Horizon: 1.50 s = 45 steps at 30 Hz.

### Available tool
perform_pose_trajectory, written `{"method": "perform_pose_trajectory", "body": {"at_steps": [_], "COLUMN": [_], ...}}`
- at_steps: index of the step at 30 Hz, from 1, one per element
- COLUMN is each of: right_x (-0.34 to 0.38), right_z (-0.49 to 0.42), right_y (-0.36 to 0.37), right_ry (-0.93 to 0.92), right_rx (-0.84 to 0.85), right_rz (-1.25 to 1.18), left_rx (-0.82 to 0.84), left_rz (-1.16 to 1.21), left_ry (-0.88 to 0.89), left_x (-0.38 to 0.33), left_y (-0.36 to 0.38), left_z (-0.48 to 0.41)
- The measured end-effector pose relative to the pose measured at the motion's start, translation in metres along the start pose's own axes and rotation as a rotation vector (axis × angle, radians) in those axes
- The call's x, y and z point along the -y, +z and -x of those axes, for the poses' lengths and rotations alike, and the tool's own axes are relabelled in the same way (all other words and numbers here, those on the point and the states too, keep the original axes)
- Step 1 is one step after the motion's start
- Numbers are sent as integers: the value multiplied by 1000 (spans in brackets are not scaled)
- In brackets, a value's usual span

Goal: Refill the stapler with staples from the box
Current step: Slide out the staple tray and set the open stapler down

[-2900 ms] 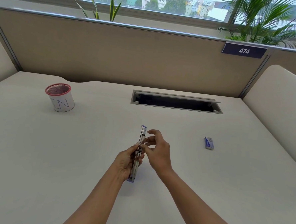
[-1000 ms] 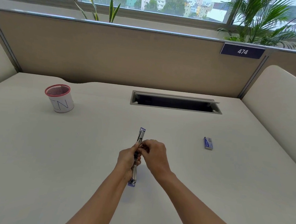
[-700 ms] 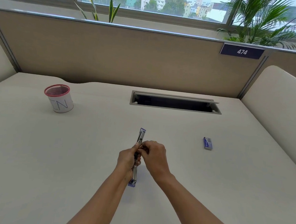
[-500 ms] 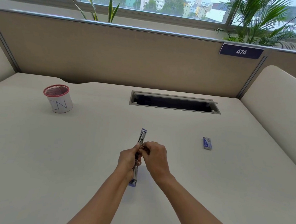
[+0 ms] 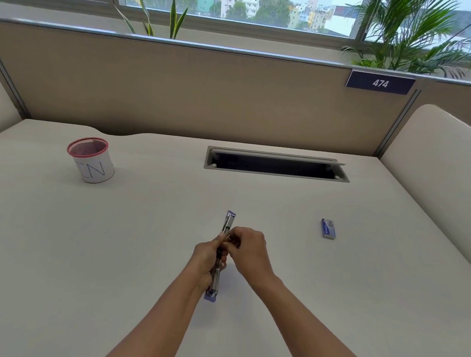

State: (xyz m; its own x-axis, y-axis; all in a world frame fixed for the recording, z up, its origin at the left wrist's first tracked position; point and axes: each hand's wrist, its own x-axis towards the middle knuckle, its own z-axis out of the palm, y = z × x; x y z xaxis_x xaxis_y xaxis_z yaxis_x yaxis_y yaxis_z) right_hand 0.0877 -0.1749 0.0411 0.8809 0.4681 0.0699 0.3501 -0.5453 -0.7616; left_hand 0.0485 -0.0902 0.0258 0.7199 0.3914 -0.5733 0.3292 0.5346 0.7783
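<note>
Both hands work on the open stapler (image 5: pixel 228 222)
Left hand (image 5: pixel 205 256) has a closed grip on it; right hand (image 5: pixel 248 250) pinches at its middle, maybe pushing staples in; next, snap it shut

Stapler (image 5: pixel 229 220) silver with purple ends — box (image 5: pixel 328 228) blue — cup (image 5: pixel 91 160) white, red-rimmed

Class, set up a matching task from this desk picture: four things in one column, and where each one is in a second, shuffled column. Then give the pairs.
Things:
1. stapler
2. staple box
3. mesh cup
4. number plate

Places:
A. far left of the desk
B. on the partition, upper right
C. held in both hands
D. lying on the desk, right of the hands

Pairs: 1-C, 2-D, 3-A, 4-B
</note>
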Motion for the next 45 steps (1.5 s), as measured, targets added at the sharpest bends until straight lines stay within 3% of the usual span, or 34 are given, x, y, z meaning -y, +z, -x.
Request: {"method": "perform_pose_trajectory", "body": {"at_steps": [5,9,28,35,39,45], "right_x": [0,1,2,0,5,2], "right_z": [-12,-14,1,4,7,6], "right_y": [-7,-11,0,3,9,10], "right_ry": [101,105,-83,-85,-153,-185], "right_rx": [212,262,8,-23,28,10], "right_rz": [38,77,144,149,187,147], "left_rx": [105,135,-13,-43,-155,-102], "left_rz": [-35,-72,-116,-124,-189,-167], "left_ry": [-10,13,78,95,93,112], "left_x": [-4,-7,-4,-2,-2,-6], "left_y": [0,3,9,10,6,3], "left_z": [7,6,-6,-9,-13,-9]}}
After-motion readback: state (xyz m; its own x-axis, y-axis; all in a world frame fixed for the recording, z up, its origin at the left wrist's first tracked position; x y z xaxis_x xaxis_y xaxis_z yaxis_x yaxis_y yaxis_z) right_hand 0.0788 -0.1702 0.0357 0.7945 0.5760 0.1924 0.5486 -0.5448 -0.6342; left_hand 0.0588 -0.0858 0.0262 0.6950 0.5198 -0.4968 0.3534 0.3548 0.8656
